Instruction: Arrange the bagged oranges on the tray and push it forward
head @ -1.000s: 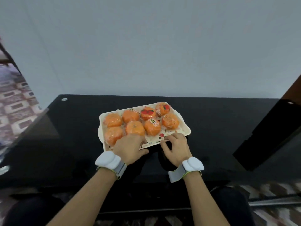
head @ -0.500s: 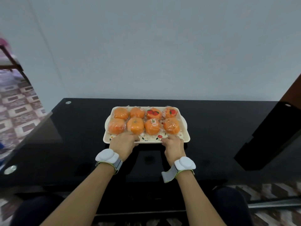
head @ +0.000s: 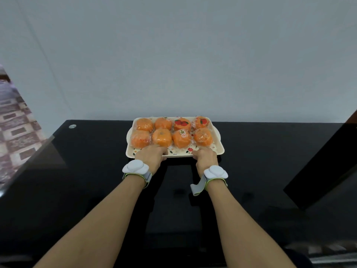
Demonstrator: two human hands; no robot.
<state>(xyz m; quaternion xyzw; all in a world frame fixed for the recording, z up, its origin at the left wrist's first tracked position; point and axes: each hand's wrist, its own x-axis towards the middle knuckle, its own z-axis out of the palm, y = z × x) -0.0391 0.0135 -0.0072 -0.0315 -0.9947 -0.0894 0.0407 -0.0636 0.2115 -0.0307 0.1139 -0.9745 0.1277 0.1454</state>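
Observation:
A cream tray (head: 220, 149) with a small flower print lies on the black glass table, its far edge close to the wall. Several bagged oranges (head: 161, 136) fill it in two neat rows, each in clear plastic. My left hand (head: 150, 154) grips the tray's near rim at the left, fingers curled over the edge. Over at the right end of that same rim, my right hand (head: 205, 156) holds on in the same way. Both forearms stretch far out, and each wrist carries a white band.
The black glass table (head: 77, 171) ends at a pale wall just behind the tray. A round metal fitting (head: 72, 126) sits near the far left corner. A dark slanted panel (head: 324, 167) stands at the right. Patterned floor shows past the left edge.
The tray went from skewed to square, then slid away from me toward the wall. Both hands stayed on its near rim and my arms have stretched out.

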